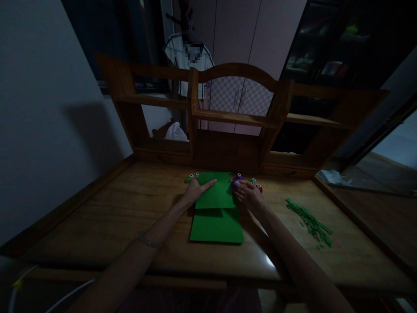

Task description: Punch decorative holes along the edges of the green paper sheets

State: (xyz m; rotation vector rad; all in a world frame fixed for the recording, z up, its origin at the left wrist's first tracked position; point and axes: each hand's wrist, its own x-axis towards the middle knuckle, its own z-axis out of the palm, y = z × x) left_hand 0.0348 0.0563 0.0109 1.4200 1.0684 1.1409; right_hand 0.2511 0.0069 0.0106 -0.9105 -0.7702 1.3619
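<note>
My left hand [194, 191] grips the left edge of a green sheet of paper [213, 198], thumb stretched over its top and fingers mostly hidden. That sheet is raised a little above more green paper [216, 226] lying flat. At the sheet's right edge, my right hand [249, 194] is closed around a small blue-purple paper punch [235, 184]. Tiny dark marks show near the sheet's upper right corner. Around my hands stand several small rounded pieces with eye-like tops: a purple one [239, 176], a red one [259, 188] and a green one [189, 178].
To the right, a pile of thin green paper strips [309, 221] lies on the wooden desk [140, 204], with small scraps beside it. A wooden shelf unit [228, 148] rises along the desk's back edge. A wall [81, 130] borders the left side.
</note>
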